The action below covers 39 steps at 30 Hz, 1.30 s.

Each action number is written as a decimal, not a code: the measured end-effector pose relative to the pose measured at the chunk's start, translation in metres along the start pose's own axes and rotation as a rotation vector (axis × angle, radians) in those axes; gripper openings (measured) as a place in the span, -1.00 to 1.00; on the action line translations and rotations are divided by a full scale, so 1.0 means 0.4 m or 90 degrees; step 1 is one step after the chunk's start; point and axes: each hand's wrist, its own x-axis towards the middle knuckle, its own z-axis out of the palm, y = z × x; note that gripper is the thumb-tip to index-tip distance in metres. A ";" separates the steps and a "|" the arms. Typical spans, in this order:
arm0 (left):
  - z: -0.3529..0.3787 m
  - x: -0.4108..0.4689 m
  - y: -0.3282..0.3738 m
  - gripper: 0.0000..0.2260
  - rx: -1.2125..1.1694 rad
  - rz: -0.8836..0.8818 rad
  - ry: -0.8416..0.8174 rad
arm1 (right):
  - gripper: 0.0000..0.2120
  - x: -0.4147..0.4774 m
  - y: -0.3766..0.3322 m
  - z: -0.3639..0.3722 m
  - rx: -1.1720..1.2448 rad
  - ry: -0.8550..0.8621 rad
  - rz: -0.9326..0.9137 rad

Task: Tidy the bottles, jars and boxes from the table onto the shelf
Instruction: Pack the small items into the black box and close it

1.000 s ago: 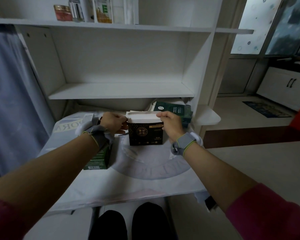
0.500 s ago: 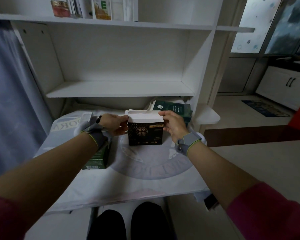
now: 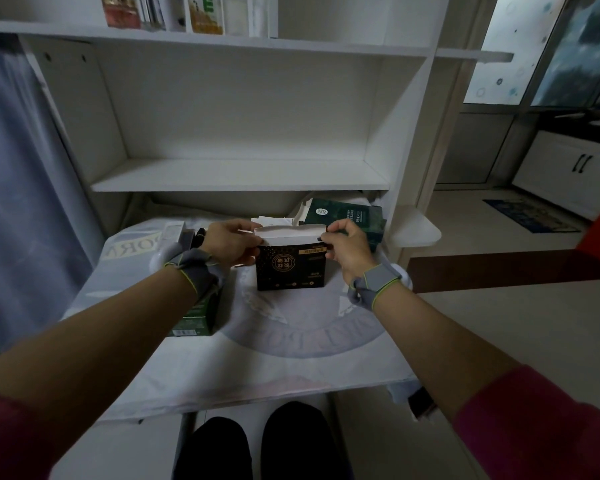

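Observation:
A black box with gold print stands upright on the table, its white top flap raised. My left hand grips the box's upper left corner. My right hand pinches the upper right corner by the flap. Behind it lies a dark green box. Another green box stands under my left forearm, mostly hidden. The white shelf is just behind the table, and its middle board is bare.
The top shelf board carries a red jar and several boxes. A small pale box sits at the table's far left. A curtain hangs on the left. Open floor and a cabinet are on the right.
Both hands stay on the black box's top corners. The box and hands have shifted slightly, and the flap stands a little more upright.

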 end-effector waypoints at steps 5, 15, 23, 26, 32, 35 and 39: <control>-0.003 -0.002 -0.002 -0.86 -0.011 0.000 -0.006 | -0.74 -0.012 -0.003 -0.005 0.004 -0.033 -0.024; -0.004 -0.013 -0.014 -0.89 -0.029 0.030 -0.049 | -0.69 -0.020 0.004 -0.010 0.048 -0.066 -0.012; 0.004 -0.019 -0.015 -0.92 0.060 0.109 -0.043 | -0.86 -0.033 0.006 -0.007 -0.052 -0.105 -0.118; 0.005 -0.010 -0.017 -0.93 0.106 0.135 -0.040 | -0.84 -0.027 0.016 -0.003 -0.106 -0.113 -0.193; 0.007 0.005 -0.027 -0.93 0.158 0.171 -0.022 | -0.88 -0.004 0.032 0.000 -0.166 -0.124 -0.251; 0.004 0.011 -0.030 -0.94 0.180 0.181 -0.022 | -0.86 0.000 0.035 0.000 -0.168 -0.131 -0.272; 0.004 0.012 -0.032 -0.92 0.206 0.196 -0.014 | -0.85 0.001 0.036 -0.002 -0.163 -0.139 -0.288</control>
